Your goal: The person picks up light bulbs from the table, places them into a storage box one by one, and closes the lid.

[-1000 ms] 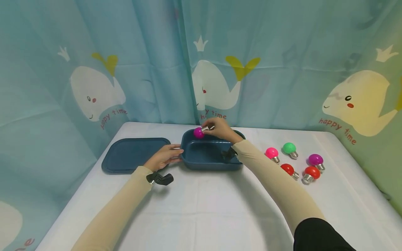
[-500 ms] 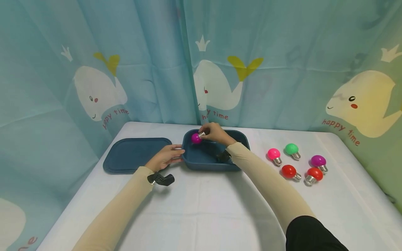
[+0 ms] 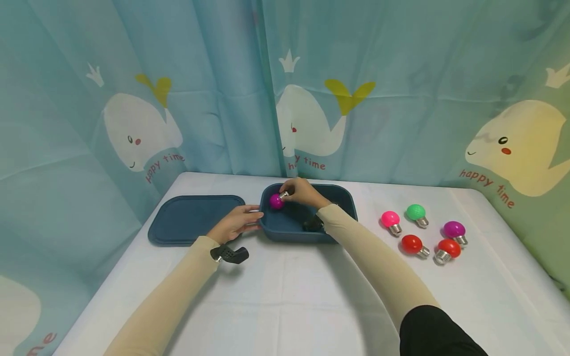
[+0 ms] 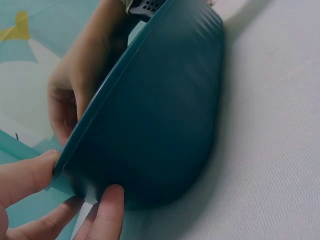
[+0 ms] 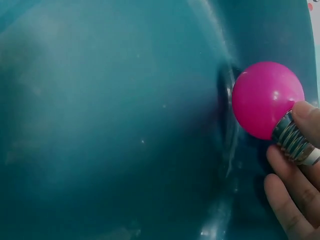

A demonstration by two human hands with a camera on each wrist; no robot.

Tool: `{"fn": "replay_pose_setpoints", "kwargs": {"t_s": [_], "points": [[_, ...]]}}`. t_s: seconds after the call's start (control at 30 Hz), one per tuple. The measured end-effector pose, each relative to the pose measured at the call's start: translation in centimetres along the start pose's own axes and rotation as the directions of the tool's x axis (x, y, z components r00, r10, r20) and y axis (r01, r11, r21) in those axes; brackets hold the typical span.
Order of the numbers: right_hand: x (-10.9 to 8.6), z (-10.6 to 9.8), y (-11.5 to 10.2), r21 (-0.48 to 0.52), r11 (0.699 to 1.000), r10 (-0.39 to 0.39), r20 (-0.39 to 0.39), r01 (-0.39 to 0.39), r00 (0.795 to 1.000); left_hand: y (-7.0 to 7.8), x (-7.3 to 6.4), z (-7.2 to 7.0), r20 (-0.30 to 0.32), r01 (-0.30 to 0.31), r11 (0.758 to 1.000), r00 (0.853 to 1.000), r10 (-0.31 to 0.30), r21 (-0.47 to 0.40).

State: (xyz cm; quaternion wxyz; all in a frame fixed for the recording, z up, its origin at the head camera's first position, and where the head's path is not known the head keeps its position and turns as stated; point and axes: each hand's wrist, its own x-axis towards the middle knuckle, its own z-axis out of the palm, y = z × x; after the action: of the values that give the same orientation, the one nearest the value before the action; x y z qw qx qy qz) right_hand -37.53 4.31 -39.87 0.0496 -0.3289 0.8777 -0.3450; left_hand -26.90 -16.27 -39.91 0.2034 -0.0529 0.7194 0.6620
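My right hand (image 3: 304, 192) pinched the purple bulb (image 5: 265, 97) by its metal base (image 5: 289, 137), right inside the blue box (image 3: 303, 238), while my left hand (image 3: 235, 222), fingers (image 4: 109, 210) relaxed, touched the box's outer wall (image 4: 150, 115)!

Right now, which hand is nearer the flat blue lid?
Left. The left hand is beside the lid, fingers against the box; the right hand is farther off, partly inside the box, holding a purple bulb.

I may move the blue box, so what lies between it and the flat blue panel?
In the head view, the left hand lies there, against the left end of the box; beyond the hand, bare white tabletop shows.
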Motion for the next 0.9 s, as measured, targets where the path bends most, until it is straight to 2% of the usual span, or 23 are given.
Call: {"fn": "replay_pose_setpoints", "kwargs": {"t_s": [0.37,0.9], "points": [[-0.1,0.6,0.6,-0.008,1.000,0.007,0.028,-0.007,1.000,-0.2,0.2,-0.1,0.017,-0.004,1.000,1.000,0.004,-0.001],[-0.3,0.8,1.7,0.128,0.989,0.067,0.069,-0.075,0.995,-0.2,0.2,-0.2,0.013,-0.014,1.000,1.000,0.014,-0.007]]}}
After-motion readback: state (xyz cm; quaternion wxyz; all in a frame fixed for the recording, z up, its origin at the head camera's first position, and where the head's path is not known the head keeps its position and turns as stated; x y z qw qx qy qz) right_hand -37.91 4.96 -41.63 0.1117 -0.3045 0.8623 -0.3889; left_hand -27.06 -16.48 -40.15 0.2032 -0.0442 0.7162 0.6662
